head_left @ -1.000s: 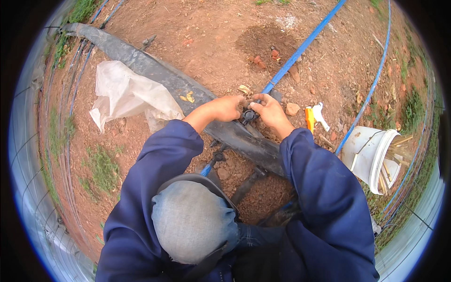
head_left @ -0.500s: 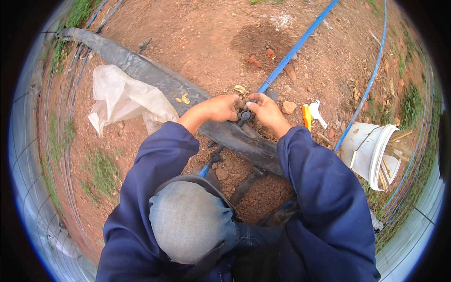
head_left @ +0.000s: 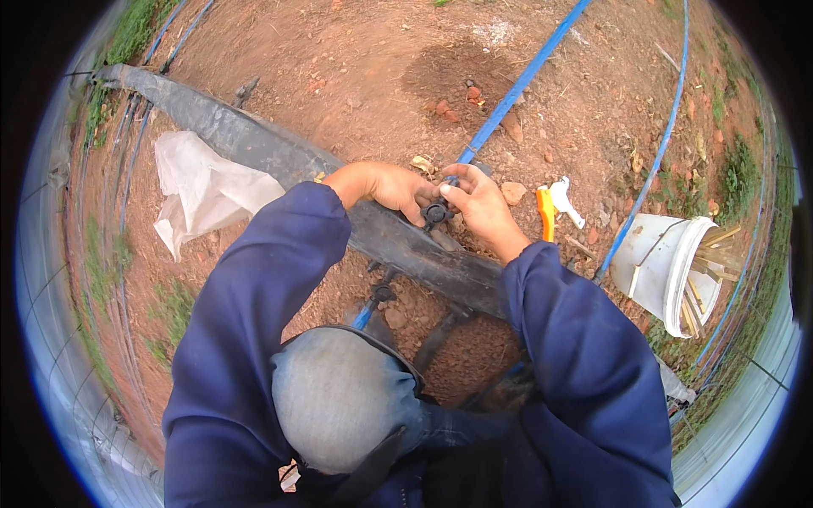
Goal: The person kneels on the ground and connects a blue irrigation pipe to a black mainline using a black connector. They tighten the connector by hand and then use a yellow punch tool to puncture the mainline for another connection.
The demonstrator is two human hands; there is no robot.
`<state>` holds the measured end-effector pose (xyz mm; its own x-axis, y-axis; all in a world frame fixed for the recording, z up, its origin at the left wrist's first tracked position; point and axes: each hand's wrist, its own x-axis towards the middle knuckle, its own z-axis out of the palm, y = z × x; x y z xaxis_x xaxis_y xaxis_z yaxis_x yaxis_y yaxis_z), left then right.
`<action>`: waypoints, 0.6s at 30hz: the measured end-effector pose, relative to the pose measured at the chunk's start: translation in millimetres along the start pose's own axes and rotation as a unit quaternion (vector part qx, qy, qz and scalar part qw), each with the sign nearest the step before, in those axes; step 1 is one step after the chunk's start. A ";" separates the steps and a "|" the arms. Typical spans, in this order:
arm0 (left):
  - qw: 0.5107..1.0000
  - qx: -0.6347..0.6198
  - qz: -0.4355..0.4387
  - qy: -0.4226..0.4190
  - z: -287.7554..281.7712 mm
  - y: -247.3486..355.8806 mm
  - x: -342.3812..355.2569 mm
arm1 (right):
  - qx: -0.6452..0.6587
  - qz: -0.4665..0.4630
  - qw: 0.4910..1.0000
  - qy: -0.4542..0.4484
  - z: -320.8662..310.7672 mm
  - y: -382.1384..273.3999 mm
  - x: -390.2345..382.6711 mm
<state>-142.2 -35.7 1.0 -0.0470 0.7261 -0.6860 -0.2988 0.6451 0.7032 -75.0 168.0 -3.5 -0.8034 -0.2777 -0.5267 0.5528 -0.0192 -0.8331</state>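
Observation:
A blue drip tape (head_left: 517, 93) runs down to a small black valve fitting (head_left: 436, 213) on a wide black flat hose (head_left: 288, 146). My left hand (head_left: 391, 188) is closed at the fitting's left side, its fingertips against the fitting and the tape's end. From the right, my right hand (head_left: 478, 203) pinches the tape's end just above the fitting. The fingers partly hide the joint between tape and fitting. Closer to me, a second black fitting (head_left: 383, 293) joins a short piece of blue tape (head_left: 362, 318).
A crumpled whitish plastic sheet (head_left: 199, 190) lies left of the hose. An orange-handled tool (head_left: 545, 213) and a white piece (head_left: 566, 201) rest right of my hand. Farther right, a white bucket (head_left: 652, 262) holding sticks leans over beside another blue tape (head_left: 659, 161).
The view has shifted slightly. My left hand has turned a little, its fingers lower around the fitting. My right fingers have bent closer over the tape's end.

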 end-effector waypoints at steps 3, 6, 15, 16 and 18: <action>0.997 0.052 -0.003 0.059 7.1 0.1 -0.4 | 0.007 -0.018 1.000 0.004 -1.5 5.6 1.2; 0.977 0.137 -0.010 0.161 21.7 2.9 -2.8 | -0.022 0.009 0.999 0.041 -2.9 12.6 1.9; 0.983 -0.003 0.003 0.183 19.3 -4.0 -6.6 | 0.078 0.146 0.982 0.091 7.2 16.9 -4.8; 0.989 -0.012 0.005 0.146 12.8 -4.3 -2.8 | 0.078 0.137 0.984 0.083 7.2 15.8 -3.6; 0.997 -0.016 0.002 0.075 3.1 -4.6 4.6 | 0.071 0.124 0.988 0.060 4.8 13.9 -2.4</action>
<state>-138.1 -34.6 -4.8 -0.1890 0.6833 -0.7052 -0.3284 0.6328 0.7012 -64.3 163.9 -13.0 -0.6544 -0.1751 -0.7356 0.7551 -0.1011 -0.6477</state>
